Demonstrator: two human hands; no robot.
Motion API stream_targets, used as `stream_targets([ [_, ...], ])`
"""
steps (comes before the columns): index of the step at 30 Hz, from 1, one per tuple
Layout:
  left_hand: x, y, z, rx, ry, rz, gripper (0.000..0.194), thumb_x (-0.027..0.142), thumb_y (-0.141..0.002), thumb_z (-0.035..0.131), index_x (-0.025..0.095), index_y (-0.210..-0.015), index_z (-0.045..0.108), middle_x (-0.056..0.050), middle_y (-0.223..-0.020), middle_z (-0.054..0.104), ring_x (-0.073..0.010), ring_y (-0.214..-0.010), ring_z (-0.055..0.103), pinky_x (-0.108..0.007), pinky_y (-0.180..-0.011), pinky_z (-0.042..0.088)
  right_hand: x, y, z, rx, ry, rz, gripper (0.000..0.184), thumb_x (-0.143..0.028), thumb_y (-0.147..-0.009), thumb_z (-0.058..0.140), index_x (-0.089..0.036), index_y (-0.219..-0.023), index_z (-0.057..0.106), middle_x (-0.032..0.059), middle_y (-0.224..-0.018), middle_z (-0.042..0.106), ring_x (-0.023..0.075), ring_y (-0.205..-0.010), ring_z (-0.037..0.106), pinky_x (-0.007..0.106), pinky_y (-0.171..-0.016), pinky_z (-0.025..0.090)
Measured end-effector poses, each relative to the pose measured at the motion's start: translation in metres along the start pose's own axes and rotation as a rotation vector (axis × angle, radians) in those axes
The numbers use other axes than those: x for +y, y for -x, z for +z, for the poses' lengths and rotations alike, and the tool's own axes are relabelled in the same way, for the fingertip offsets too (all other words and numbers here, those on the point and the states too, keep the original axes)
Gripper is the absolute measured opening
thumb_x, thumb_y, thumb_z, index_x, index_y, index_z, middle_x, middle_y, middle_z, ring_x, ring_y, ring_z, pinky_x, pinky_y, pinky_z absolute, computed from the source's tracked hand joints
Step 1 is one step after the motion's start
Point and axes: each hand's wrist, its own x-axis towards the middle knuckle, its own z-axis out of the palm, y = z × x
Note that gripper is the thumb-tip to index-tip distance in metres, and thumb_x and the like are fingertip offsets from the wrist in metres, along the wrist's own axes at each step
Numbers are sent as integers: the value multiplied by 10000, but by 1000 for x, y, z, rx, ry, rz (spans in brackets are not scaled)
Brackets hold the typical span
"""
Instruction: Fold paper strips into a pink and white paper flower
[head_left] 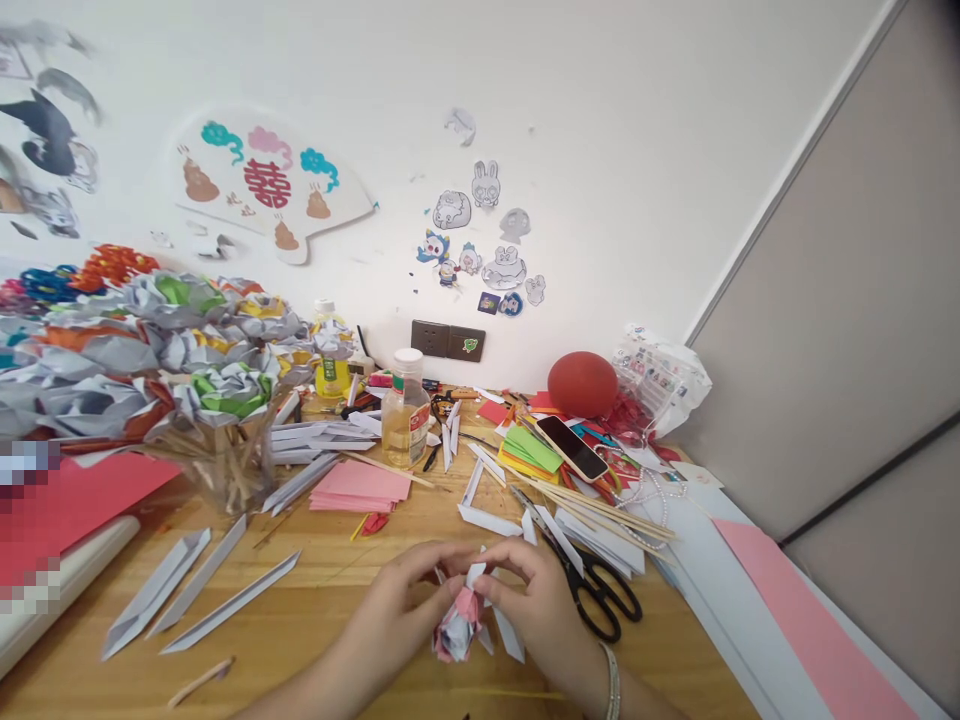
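Low at the middle of the head view, a small folded paper flower (459, 632) in pink and white is pinched between both hands. My left hand (409, 590) grips it from the left with thumb and fingers together. From the other side my right hand (525, 590), with a bracelet at the wrist, pinches its upper end. White folded strips stick out below and beside the fingers. Black-handled scissors (607, 590) lie just right of my right hand, partly under paper strips. Pink paper sheets (360, 485) are stacked beyond my left hand.
Many paper flowers (232, 385) stand on sticks in a clear container at left. A clear bottle (406, 415), a phone (571, 447) on coloured paper, wooden sticks (600, 505) and a red balloon (583, 384) lie farther back. Folded white strips (232, 602) lie on the left.
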Motion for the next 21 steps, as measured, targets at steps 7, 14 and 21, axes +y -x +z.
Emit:
stream_targets([
  [7, 0, 5, -2, 70, -323, 326, 195, 197, -801, 547, 224, -886, 720, -52, -885, 729, -183, -847, 665, -242, -767, 520, 0, 3, 3, 97, 132, -40, 53, -138, -702, 647, -170, -742, 660, 18, -761, 667, 174, -760, 607, 267, -724, 430],
  [14, -5, 12, 1, 194, -508, 498, 172, 199, -829, 509, 219, -820, 679, -55, -837, 710, -184, -785, 657, -243, -715, 516, -3, 7, 6, 153, 170, -40, 80, -128, -677, 644, -175, -639, 591, -6, -689, 616, 160, -700, 573, 260, -686, 417],
  [21, 6, 12, 1, 76, -328, 133, 249, 382, -796, 551, 195, -630, 547, -14, -639, 595, -170, -610, 565, -242, -574, 436, -12, 8, 5, 19, 55, -20, 97, -192, -690, 671, -176, -648, 585, -12, -669, 588, 146, -667, 535, 241, -633, 395],
])
